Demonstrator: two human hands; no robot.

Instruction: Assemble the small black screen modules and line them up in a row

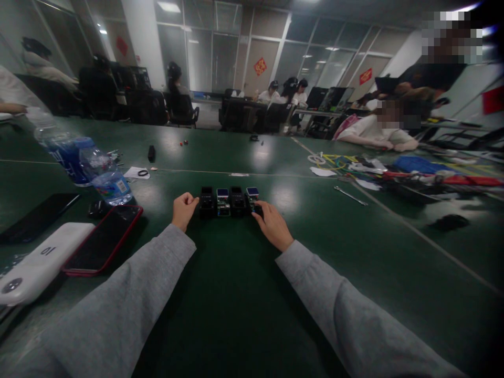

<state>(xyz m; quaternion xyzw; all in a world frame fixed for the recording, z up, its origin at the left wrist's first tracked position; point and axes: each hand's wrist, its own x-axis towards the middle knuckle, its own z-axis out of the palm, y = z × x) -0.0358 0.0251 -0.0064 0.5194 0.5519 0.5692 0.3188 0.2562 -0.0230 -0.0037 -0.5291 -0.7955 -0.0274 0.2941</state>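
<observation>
A row of small electronic modules stands on the green table in front of me; two are black blocks and two carry blue-lit screens. My left hand rests just left of the row, fingers curled into a loose fist, close to the leftmost black block. My right hand lies at the right end of the row, its fingertips touching the rightmost module. Both arms are in grey sleeves.
At my left lie a red-cased phone, a white power bank, a dark phone and two water bottles. A wrench and a clutter of cables and tools lie to the right. People sit at desks beyond.
</observation>
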